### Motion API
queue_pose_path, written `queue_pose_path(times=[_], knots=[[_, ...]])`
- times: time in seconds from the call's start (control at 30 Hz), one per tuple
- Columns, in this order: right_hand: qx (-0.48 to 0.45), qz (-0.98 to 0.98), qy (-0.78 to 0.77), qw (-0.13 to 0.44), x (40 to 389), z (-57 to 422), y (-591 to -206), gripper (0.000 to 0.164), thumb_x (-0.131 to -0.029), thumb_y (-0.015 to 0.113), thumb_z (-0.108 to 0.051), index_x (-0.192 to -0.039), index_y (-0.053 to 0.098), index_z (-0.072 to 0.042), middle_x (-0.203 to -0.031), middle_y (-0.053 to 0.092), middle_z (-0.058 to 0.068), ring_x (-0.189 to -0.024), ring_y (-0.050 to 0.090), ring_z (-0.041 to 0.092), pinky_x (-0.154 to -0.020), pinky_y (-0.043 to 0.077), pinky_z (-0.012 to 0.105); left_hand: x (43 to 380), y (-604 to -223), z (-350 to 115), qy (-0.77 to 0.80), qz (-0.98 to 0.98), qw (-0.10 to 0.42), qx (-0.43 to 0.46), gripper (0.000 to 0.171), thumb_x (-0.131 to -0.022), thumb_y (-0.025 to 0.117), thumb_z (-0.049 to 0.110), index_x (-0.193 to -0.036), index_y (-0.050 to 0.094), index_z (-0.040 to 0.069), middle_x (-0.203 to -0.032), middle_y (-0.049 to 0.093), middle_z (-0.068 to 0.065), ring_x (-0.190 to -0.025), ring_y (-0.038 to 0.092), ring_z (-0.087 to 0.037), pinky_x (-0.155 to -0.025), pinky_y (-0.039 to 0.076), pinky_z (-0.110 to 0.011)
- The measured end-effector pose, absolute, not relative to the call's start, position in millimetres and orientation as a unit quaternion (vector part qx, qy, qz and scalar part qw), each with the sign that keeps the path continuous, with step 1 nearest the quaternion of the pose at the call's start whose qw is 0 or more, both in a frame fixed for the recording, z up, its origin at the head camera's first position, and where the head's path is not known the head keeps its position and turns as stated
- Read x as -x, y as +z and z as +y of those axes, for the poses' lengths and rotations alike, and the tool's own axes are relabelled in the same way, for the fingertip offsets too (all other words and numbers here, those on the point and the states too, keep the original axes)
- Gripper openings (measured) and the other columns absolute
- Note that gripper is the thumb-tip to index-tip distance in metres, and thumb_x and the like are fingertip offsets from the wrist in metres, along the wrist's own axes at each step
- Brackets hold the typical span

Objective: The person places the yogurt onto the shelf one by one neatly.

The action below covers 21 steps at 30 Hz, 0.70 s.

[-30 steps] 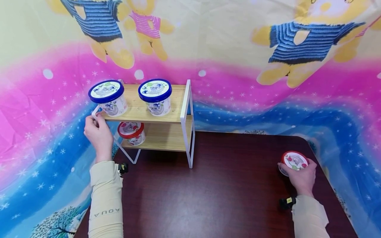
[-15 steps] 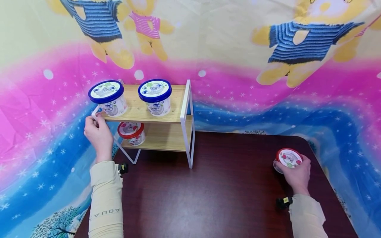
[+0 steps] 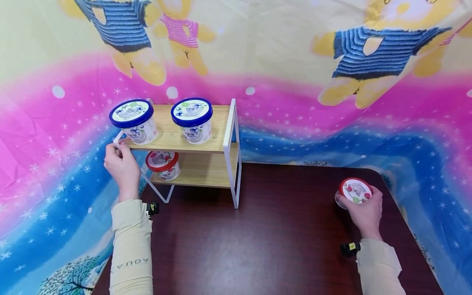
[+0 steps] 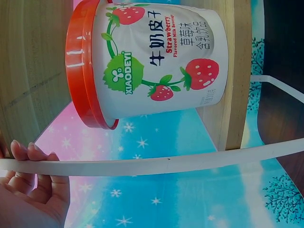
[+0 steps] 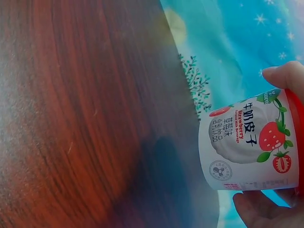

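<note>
My left hand (image 3: pixel 123 169) grips the white metal frame at the front left of a two-tier wooden shelf (image 3: pixel 199 169); in the left wrist view its fingers curl round the white bar (image 4: pixel 156 166). Close by on the lower tier is a red-lidded strawberry milk tub (image 4: pixel 156 57). Far to the right, my right hand (image 3: pixel 366 213) holds another red-lidded strawberry tub (image 3: pixel 355 191) by its sides. Seen from the right wrist, this held tub (image 5: pixel 249 142) appears off the table, with thumb and fingers on opposite sides near the lid.
Two blue-lidded tubs, a left one (image 3: pixel 132 119) and a right one (image 3: pixel 192 119), stand on the top tier. The dark wooden table (image 3: pixel 265 237) spreads between the shelf and my right hand. A cartoon-printed cloth (image 3: pixel 287 98) hangs behind and at both sides.
My right hand has moved the red-lidded tub a little left and farther from me. The left hand and the shelf have stayed put.
</note>
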State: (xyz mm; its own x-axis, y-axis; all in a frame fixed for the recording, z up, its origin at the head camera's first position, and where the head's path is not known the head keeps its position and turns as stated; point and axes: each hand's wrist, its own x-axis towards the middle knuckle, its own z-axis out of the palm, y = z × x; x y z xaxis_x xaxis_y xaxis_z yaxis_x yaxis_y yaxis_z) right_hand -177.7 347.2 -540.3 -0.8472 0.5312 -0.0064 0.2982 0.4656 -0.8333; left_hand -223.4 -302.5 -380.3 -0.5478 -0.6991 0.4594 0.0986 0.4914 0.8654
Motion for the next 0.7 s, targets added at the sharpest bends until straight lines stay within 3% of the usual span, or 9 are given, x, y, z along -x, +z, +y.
queue_pose_path(times=[0.7], knots=[[0.226, -0.851, 0.453, 0.143, 179.0, 327.8, -520.9, 0.11, -0.078, 0.086, -0.051, -0.158, 0.02, -0.013, -0.151, 0.038, 0.019, -0.135, 0.036, 0.037, -0.107, 0.035, 0.063, 224.8, -381.6, -303.8, -0.463, -0.746, 0.435, -0.199, 0.029, -0.107, 0.049, 0.038, -0.086, 0.049, 0.019, -0.07, 0.044, -0.002, -0.063, 0.043, -0.012, -0.055, 0.029, -0.026]])
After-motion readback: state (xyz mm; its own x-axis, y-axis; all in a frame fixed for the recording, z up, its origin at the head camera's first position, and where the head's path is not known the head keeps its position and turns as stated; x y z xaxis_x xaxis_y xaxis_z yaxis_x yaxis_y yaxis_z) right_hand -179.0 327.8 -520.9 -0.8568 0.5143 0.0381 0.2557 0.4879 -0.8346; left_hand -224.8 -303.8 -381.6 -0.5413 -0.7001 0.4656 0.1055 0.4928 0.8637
